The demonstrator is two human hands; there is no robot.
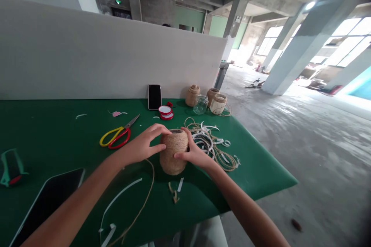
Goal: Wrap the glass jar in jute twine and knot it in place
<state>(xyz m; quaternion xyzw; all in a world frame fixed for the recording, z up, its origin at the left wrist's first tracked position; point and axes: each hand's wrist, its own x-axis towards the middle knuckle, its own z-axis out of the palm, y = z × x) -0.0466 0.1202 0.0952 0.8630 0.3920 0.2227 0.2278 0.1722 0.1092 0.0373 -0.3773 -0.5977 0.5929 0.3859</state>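
Note:
A jar wrapped in brown twine [173,153] stands upright on the green table [58,131], near its front right part. My left hand [144,144] holds the jar's left side, thumb and fingers curled round its upper rim. My right hand [194,151] presses on the jar's right side with fingers bent round it. A loose length of twine [142,206] trails from the jar's base toward the table's front edge.
Yellow-and-red scissors [116,136] lie left of the jar. A heap of twine and white strips [211,142] lies to the right. Behind are a phone [154,97], red-rimmed lids [165,112], a bare glass jar [200,104] and wrapped jars [218,104]. A tablet [46,200] lies front left.

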